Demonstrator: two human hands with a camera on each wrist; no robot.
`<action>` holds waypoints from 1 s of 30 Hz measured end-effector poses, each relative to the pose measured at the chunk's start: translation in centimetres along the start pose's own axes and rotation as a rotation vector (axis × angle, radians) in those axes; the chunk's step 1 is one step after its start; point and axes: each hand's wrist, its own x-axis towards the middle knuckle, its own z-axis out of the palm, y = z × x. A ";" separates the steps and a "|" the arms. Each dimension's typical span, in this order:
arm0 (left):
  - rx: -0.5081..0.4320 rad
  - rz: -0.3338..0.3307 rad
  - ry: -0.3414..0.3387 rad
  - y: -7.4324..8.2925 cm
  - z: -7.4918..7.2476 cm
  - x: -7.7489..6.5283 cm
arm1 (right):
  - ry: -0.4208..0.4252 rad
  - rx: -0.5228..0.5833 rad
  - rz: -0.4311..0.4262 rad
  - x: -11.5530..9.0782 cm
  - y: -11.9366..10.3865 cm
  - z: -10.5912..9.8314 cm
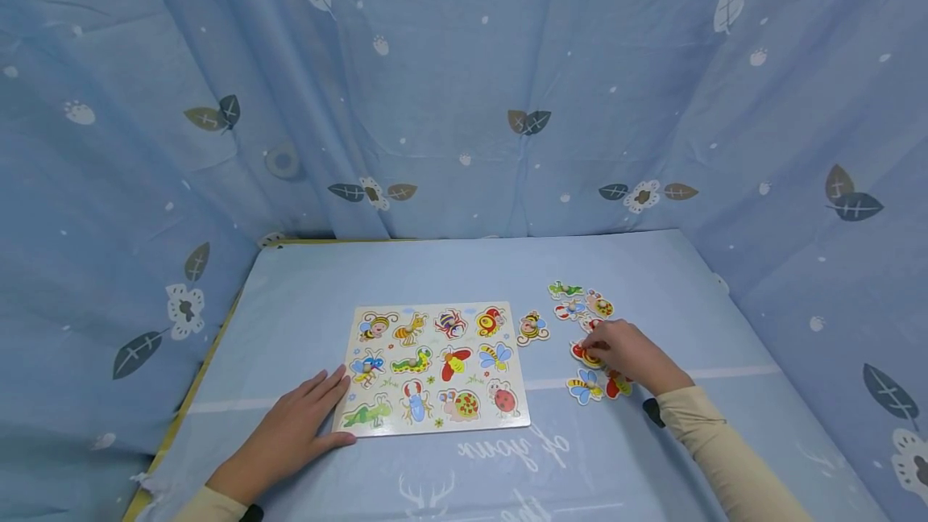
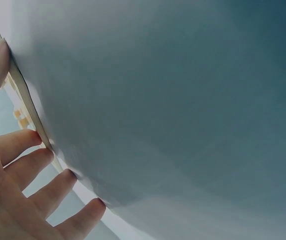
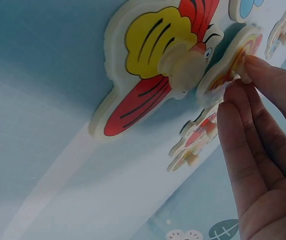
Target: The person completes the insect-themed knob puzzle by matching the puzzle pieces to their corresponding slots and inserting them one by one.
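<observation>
My left hand (image 1: 293, 429) rests at the left edge of a wooden puzzle board (image 1: 519, 413) printed with insects, fingers spread. In the left wrist view, the thumb and fingertips touch the board's edge (image 2: 25, 97). To the right of the board, my right hand (image 1: 634, 354) pinches the knob of a red-and-yellow insect piece (image 1: 586, 355) between thumb and fingers. In the right wrist view that piece (image 3: 218, 77) is tilted beside a red-winged piece (image 3: 158, 45) with a yellow body. A piece with blue wings and a striped body (image 1: 586, 387) lies just nearer.
A bee piece (image 1: 532, 327) lies by the board's right edge. Behind my right hand are a green grasshopper piece (image 1: 565, 290), a snail piece (image 1: 600, 304) and a blue-and-red beetle piece (image 1: 569, 310). Blue patterned curtains (image 1: 464, 103) surround the table (image 1: 406, 272).
</observation>
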 end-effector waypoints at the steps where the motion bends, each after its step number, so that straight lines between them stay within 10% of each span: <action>1: 0.002 0.001 -0.002 0.0 0.0 0.0 | 0.010 -0.011 -0.011 0.0 -0.1 -0.1; 30: 0.020 -0.014 0.001 -0.1 0.3 0.2 | 0.075 -0.018 0.021 1.0 -2.0 0.1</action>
